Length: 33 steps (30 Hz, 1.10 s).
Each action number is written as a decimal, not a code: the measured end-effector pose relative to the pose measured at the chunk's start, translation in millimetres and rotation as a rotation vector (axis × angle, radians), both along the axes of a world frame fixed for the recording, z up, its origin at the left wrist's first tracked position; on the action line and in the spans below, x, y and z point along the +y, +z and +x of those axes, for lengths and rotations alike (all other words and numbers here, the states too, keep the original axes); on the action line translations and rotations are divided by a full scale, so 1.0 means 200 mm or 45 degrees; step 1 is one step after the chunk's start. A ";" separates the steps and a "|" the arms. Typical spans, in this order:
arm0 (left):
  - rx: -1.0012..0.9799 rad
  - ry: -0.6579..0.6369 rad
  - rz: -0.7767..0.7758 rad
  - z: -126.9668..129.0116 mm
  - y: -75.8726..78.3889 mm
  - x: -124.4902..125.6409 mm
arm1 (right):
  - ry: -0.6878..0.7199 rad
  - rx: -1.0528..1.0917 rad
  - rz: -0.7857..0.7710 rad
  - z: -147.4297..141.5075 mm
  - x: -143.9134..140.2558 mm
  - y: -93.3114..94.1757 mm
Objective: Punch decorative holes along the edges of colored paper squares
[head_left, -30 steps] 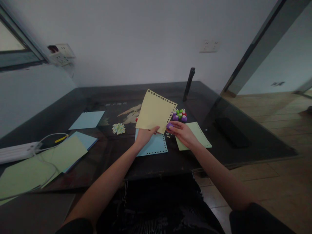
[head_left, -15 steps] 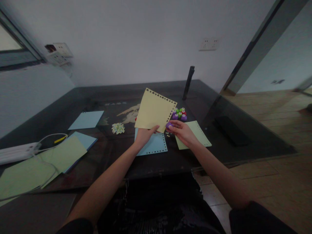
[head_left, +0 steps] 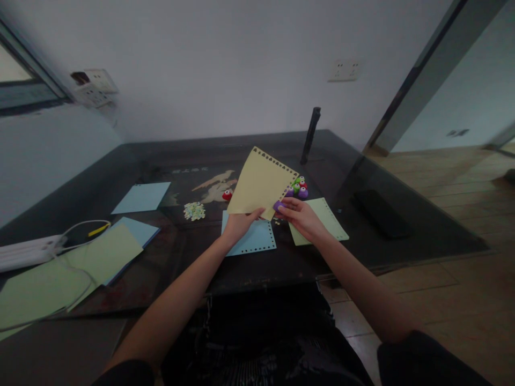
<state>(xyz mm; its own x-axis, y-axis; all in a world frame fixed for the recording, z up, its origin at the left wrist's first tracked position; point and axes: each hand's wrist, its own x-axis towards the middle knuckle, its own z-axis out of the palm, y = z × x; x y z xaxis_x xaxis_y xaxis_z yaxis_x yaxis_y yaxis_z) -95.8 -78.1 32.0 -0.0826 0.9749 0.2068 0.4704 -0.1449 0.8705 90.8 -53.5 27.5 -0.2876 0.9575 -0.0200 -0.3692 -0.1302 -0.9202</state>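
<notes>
My left hand (head_left: 237, 224) pinches the lower edge of a pale yellow paper sheet (head_left: 261, 182) and holds it up above the dark table (head_left: 249, 268). Punched holes run along the sheet's top and right edges. My right hand (head_left: 300, 217) grips a small purple paper punch (head_left: 278, 206) at the sheet's lower right corner. Under the hands lie a blue punched sheet (head_left: 251, 241) and a light green punched sheet (head_left: 325, 217).
A cluster of purple, green and red punches (head_left: 298, 188) and a red punch (head_left: 227, 195) sit behind the sheet. A pile of paper confetti (head_left: 195, 210), more blue and green sheets (head_left: 100, 252), a power strip with cable (head_left: 28, 251), a black upright post (head_left: 310, 135) and a dark flat object (head_left: 380, 213) are on the table.
The yellow sheet has tilted to the right in my left hand, uncovering the red punch behind it. Both hands stay in nearly the same place.
</notes>
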 end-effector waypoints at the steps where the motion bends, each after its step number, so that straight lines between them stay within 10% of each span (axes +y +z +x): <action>1: 0.005 0.000 0.010 0.00 0.00 0.00 | 0.005 0.000 -0.001 0.00 0.00 0.00; 33: -0.221 -0.054 -0.178 0.06 0.07 -0.03 | 0.012 -0.186 0.067 0.00 0.00 -0.02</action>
